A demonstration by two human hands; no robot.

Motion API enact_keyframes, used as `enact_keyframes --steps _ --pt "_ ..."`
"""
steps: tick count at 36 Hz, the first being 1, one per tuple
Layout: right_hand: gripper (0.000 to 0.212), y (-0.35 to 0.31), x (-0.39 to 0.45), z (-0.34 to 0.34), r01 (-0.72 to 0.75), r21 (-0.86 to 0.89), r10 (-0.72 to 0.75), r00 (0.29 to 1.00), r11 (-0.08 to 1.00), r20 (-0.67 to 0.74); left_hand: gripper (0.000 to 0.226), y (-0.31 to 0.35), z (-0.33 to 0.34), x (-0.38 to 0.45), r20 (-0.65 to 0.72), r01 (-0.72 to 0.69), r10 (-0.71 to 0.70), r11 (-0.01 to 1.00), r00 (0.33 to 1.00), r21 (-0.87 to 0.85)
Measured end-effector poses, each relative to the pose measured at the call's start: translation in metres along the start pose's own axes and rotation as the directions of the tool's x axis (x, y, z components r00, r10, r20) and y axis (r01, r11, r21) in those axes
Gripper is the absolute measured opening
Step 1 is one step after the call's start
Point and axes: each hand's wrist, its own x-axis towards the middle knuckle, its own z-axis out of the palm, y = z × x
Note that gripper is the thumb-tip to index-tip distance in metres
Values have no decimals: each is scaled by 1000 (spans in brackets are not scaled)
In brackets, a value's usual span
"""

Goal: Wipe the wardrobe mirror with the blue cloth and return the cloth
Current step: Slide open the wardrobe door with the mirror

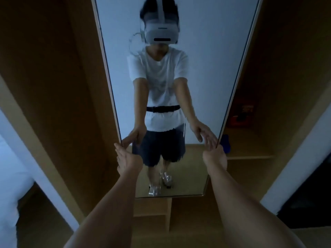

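A tall wardrobe mirror (206, 68) with a pale frame stands in front of me and reflects a person in a white shirt and dark shorts. My left hand (127, 158) grips the mirror's left edge low down, fingers curled round the frame. My right hand (215, 151) holds the right edge at about the same height. The blue cloth (225, 142) lies on a wooden shelf just behind the mirror's right edge, close to my right hand and partly hidden by the frame. Neither hand holds the cloth.
Wooden wardrobe panels (53, 86) flank the mirror. The shelf (250, 154) on the right also carries a dark red object (241, 117) further back. White bedding (10, 176) shows at the far left. Low wooden compartments (157, 208) sit under the mirror.
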Motion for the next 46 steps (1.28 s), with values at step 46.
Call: enact_keyframes --steps 46 --pt "56 -11 57 5 120 -221 -101 991 968 92 65 16 59 13 -70 162 -162 987 984 -2"
